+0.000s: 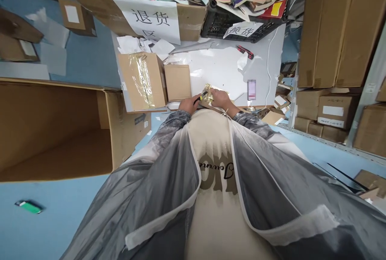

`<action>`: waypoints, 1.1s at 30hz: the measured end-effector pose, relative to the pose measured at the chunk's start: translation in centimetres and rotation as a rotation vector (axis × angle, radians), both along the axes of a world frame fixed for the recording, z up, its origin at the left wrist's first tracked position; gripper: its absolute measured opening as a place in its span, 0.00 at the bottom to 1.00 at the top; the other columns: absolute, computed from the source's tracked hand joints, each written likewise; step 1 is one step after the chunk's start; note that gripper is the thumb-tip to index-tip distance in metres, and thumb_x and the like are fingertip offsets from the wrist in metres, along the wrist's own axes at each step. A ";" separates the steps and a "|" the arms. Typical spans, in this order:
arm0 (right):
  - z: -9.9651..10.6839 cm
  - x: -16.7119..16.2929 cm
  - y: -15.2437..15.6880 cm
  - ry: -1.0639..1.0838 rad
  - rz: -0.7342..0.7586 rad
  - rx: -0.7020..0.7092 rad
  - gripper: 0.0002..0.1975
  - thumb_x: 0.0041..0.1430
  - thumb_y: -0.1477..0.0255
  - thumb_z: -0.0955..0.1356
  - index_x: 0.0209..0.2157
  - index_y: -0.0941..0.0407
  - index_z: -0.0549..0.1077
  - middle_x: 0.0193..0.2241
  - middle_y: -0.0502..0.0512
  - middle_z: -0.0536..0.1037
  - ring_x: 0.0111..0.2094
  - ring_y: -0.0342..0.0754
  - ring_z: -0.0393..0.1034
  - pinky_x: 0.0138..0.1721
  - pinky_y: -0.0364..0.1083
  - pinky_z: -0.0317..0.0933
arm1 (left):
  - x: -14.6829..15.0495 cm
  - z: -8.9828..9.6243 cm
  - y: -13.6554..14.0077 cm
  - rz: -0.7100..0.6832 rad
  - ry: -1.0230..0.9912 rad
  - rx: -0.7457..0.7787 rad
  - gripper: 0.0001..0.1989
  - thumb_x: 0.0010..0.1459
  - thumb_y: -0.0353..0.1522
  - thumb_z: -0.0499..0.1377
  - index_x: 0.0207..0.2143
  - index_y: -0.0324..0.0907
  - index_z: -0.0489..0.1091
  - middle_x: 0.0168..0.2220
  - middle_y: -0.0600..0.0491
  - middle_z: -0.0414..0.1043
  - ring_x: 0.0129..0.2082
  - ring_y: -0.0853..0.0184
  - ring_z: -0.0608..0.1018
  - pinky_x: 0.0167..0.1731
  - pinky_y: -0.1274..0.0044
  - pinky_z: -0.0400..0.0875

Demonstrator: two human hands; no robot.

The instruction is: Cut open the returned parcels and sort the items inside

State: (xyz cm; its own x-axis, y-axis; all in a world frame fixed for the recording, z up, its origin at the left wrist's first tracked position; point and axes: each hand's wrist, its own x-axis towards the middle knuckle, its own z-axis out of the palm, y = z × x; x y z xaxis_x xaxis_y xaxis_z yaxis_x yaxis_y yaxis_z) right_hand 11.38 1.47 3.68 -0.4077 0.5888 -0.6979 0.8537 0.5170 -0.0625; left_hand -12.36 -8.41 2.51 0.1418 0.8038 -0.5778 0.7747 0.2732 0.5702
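At the table's near edge, my left hand (189, 105) is closed around a slim yellow-and-black tool (200, 97), which looks like a utility knife. Beside it, my right hand (221, 99) pinches a crumpled piece of shiny yellowish packing tape (207, 91). The tool's front end lies against this tape. Below the hands shows a strip of brown cardboard (215, 109), mostly hidden by my body. To the left of my hands are a small plain carton (177, 83) and a larger carton (143, 79) sealed with shiny tape.
A red-and-black utility knife (245, 52) and a phone (251, 89) lie on the white table (217, 65). Behind stand a full return carton (189, 22) and a black crate (211, 24) of books. A big open box (125, 131) is at left, shelved cartons (328, 109) at right.
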 end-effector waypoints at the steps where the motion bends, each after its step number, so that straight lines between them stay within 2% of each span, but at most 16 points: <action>1: 0.1 -0.2 0.3 -0.008 0.006 -0.006 0.45 0.76 0.66 0.72 0.87 0.68 0.62 0.75 0.80 0.81 0.69 0.71 0.82 0.69 0.57 0.75 | 0.1 0.0 0.2 -0.010 0.010 0.001 0.33 0.88 0.41 0.57 0.89 0.53 0.71 0.72 0.42 0.88 0.69 0.43 0.89 0.70 0.59 0.80; 4: 0.3 -0.7 1.0 -0.035 0.032 -0.028 0.45 0.76 0.65 0.73 0.86 0.67 0.63 0.73 0.80 0.82 0.68 0.72 0.83 0.66 0.58 0.76 | 0.0 0.0 0.2 -0.030 0.020 0.001 0.34 0.87 0.40 0.57 0.89 0.53 0.70 0.71 0.41 0.88 0.69 0.43 0.89 0.70 0.59 0.80; 10: 0.8 -1.1 1.8 -0.037 0.060 -0.037 0.40 0.78 0.67 0.73 0.84 0.67 0.65 0.70 0.81 0.83 0.66 0.72 0.85 0.64 0.57 0.75 | 0.1 -0.1 0.0 0.050 0.042 0.028 0.34 0.87 0.39 0.57 0.89 0.50 0.71 0.70 0.40 0.89 0.68 0.44 0.89 0.67 0.61 0.81; 16: 1.1 -0.9 2.7 -0.030 0.090 -0.062 0.43 0.75 0.67 0.74 0.84 0.65 0.64 0.69 0.79 0.84 0.65 0.72 0.85 0.62 0.57 0.77 | 0.6 0.6 1.1 0.000 0.079 0.029 0.34 0.87 0.39 0.55 0.89 0.51 0.71 0.66 0.38 0.91 0.64 0.45 0.90 0.66 0.62 0.80; 25: 1.4 -1.9 2.5 0.029 0.096 -0.061 0.38 0.69 0.73 0.76 0.78 0.66 0.74 0.63 0.80 0.88 0.62 0.74 0.87 0.62 0.59 0.79 | -0.1 1.6 0.6 -0.154 0.150 0.023 0.35 0.85 0.38 0.56 0.89 0.49 0.71 0.64 0.37 0.91 0.63 0.43 0.91 0.67 0.60 0.81; 33: 0.7 -1.9 3.4 0.007 0.119 -0.065 0.33 0.69 0.66 0.76 0.71 0.63 0.85 0.58 0.76 0.91 0.61 0.73 0.89 0.56 0.55 0.77 | -1.9 0.8 -0.7 -0.205 0.034 0.010 0.33 0.82 0.39 0.60 0.84 0.53 0.78 0.67 0.44 0.91 0.68 0.46 0.90 0.71 0.62 0.82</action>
State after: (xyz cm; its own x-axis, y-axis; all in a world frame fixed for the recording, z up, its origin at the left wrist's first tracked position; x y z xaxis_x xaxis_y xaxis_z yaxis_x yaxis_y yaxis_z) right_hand 9.51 4.88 4.41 -0.4768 0.4895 -0.7302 0.7861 0.6091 -0.1050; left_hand -14.21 -9.07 3.33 0.2837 0.7655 -0.5775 0.8327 0.1021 0.5443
